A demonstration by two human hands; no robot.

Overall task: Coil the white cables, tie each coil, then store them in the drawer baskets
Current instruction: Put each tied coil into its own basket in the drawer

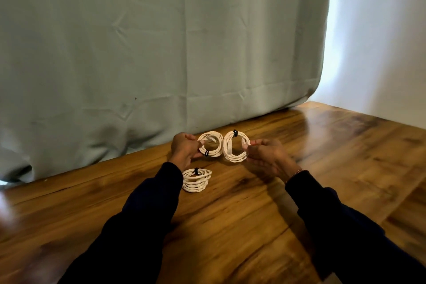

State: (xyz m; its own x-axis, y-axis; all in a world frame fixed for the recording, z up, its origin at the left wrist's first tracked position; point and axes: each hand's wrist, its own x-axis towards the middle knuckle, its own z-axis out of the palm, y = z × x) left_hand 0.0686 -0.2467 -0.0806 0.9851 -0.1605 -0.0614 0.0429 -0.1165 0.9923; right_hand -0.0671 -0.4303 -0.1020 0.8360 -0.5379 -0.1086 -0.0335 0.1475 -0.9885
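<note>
Three white cable coils show, each bound by a black tie. My left hand (184,148) pinches the left coil (215,145) by its left rim and holds it upright above the wooden table (253,214). My right hand (267,157) pinches the right coil (228,147) by its right rim, also upright; the two coils stand side by side, nearly touching. The third coil (196,180) lies flat on the table just below my left wrist. No drawer or basket is in view.
A grey-green curtain (138,53) hangs along the table's far edge and drapes onto it at the left. A bright white wall (380,41) stands at the right. Dark sleeves cover both forearms.
</note>
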